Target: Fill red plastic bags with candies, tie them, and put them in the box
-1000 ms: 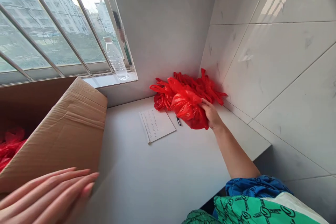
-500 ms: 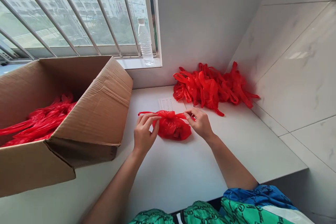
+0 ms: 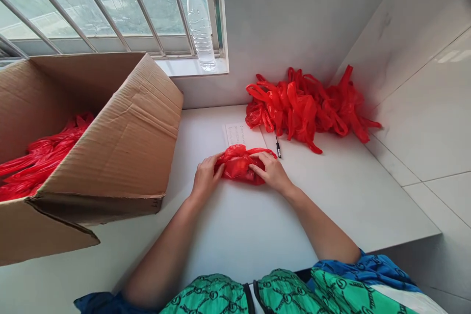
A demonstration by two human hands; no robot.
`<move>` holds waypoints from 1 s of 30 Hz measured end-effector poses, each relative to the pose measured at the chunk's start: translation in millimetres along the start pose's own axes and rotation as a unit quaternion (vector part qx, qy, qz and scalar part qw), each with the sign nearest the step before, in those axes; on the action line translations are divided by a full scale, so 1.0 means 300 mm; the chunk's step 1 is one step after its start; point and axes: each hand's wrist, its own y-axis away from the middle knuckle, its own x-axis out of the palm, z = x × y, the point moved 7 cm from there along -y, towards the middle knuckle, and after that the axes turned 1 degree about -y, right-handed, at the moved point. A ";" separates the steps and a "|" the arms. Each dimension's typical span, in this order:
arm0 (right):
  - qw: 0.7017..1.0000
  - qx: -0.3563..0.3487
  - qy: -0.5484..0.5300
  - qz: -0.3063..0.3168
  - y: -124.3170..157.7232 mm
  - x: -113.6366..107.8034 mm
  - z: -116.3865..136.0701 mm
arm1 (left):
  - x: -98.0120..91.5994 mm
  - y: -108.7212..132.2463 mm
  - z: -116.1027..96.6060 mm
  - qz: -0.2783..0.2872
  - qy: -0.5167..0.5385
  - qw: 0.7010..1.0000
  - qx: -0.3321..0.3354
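A small red plastic bag [image 3: 238,166] with something inside lies on the white counter [image 3: 257,225] in front of me. My left hand [image 3: 205,178] grips its left side, fingers curled on the plastic. My right hand [image 3: 271,172] presses and pinches the bag's right side and top. A pile of similar red bags [image 3: 305,105] rests in the far corner against the wall.
A big open cardboard box [image 3: 110,142] stands at the left with red bags [image 3: 40,157] inside. A sheet of paper [image 3: 239,135] and a pen [image 3: 278,147] lie behind the bag. A plastic bottle [image 3: 199,22] stands on the window sill. A tiled wall rises at the right.
One second ago my right hand took a bag from the corner pile. It came to the counter's middle, both hands held its handles, and now they fold in around the bag.
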 end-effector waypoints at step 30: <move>0.992 0.052 0.089 -0.066 0.021 -0.068 0.012 | -0.117 0.017 0.069 -0.131 -0.010 0.985 -0.114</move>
